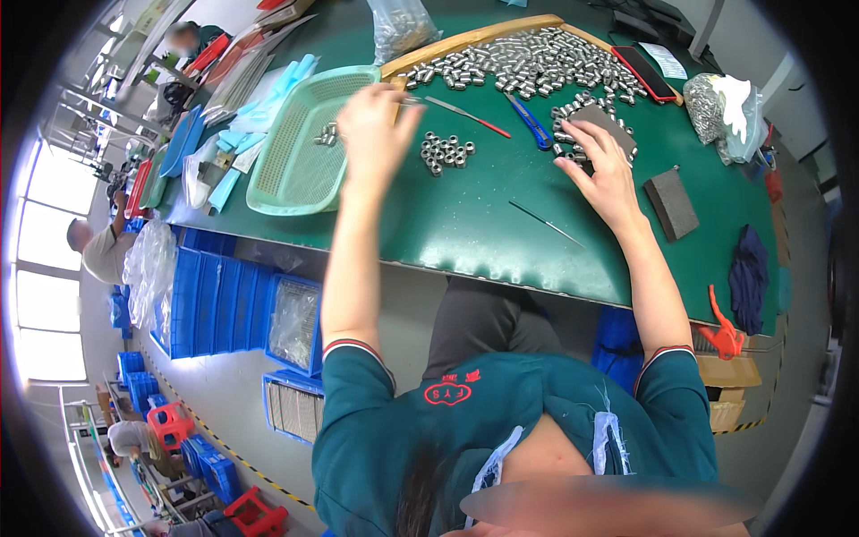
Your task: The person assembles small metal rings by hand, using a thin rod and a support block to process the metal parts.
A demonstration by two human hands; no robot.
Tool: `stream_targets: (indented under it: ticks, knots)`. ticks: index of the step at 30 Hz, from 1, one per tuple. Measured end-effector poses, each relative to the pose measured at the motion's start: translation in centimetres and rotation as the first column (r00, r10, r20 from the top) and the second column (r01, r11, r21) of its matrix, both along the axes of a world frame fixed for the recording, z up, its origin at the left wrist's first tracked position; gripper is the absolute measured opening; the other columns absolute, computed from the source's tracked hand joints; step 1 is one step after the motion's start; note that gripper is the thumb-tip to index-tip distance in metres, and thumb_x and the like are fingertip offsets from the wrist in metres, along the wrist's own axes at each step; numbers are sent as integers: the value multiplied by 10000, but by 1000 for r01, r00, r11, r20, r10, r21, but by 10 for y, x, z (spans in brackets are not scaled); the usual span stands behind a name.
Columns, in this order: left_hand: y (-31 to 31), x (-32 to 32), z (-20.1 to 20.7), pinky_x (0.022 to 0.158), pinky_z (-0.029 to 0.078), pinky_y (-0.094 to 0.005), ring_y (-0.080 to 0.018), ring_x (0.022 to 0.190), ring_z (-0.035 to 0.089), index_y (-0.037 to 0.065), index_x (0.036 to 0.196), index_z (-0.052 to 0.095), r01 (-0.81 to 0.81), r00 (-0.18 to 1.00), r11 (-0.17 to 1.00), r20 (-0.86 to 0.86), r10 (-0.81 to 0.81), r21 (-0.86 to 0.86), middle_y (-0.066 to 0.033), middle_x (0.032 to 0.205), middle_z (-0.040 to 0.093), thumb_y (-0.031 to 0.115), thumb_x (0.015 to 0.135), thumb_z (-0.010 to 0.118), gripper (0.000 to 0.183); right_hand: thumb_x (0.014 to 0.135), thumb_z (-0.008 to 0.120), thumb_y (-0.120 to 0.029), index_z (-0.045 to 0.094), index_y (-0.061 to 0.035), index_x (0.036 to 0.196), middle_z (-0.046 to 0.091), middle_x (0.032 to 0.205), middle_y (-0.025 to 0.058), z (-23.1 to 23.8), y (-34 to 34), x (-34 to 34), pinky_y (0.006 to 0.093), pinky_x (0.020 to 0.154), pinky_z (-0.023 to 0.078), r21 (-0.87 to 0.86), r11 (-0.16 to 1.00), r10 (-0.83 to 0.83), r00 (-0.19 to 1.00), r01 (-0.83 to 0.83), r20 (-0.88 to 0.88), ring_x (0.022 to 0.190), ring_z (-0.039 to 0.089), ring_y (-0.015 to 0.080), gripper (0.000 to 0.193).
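Both hands work over the green table [465, 224]: the right hand [604, 166] lies open-fingered on a grey abrasive block [605, 123] ringed by small metal sleeves, the left hand [378, 125] pinches something unclear beside the mesh basket [300, 166], before the big sleeve heap [537, 58].
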State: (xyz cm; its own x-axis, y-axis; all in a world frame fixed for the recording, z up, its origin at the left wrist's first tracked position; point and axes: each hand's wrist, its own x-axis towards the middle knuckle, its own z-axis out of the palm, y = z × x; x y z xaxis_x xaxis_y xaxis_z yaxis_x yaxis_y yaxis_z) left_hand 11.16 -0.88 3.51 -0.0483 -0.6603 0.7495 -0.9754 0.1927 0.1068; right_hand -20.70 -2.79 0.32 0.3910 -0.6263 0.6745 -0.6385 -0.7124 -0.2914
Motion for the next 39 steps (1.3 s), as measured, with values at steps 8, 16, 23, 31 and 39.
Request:
stream_targets:
  ticks: [8, 16, 23, 31, 39]
  knots:
    - [23, 101, 14, 956, 327, -614, -290, 1102, 541, 89, 994, 693, -599, 795, 460, 417, 441, 655, -133, 1126, 609, 377, 822, 644, 339, 776, 718, -313, 581, -165, 1219, 581, 812, 29, 12, 25, 13, 326, 685, 484, 453, 869, 269, 958, -198, -97, 765, 597, 200, 487]
    - [34, 9, 29, 727, 497, -372, -286, 837, 653, 94, 901, 699, 204, 922, 838, -388, 10, 506, -117, 818, 674, 425, 877, 570, 356, 773, 693, -245, 579, -152, 1207, 605, 841, 45, 4, 28, 9, 357, 727, 488, 504, 838, 387, 877, -207, -284, 824, 607, 226, 459]
    - [38, -31, -35, 630, 515, -393, -275, 705, 655, 47, 758, 642, -179, 975, 767, 8, 221, 616, -107, 744, 650, 480, 731, 715, 440, 773, 597, -102, 638, -82, 1097, 592, 815, 79, -4, 37, 18, 372, 724, 504, 293, 939, 295, 862, -182, -412, 809, 607, 246, 328]
    - [38, -39, -41, 625, 517, -384, -284, 688, 646, 32, 757, 620, -248, 965, 816, 60, 255, 522, -116, 740, 640, 442, 736, 719, 422, 750, 601, -107, 650, -74, 830, 590, 831, 78, 3, 36, 20, 368, 711, 518, 337, 928, 284, 889, -160, -360, 847, 612, 239, 100]
    - [29, -58, -3, 746, 494, -260, -146, 851, 647, 17, 1124, 561, 773, 307, 618, -937, -165, 144, -72, 939, 655, 155, 914, 588, 253, 755, 606, -168, 640, -99, 930, 588, 956, 52, 7, 31, 11, 366, 759, 500, 487, 836, 445, 834, -254, -328, 919, 599, 222, 191]
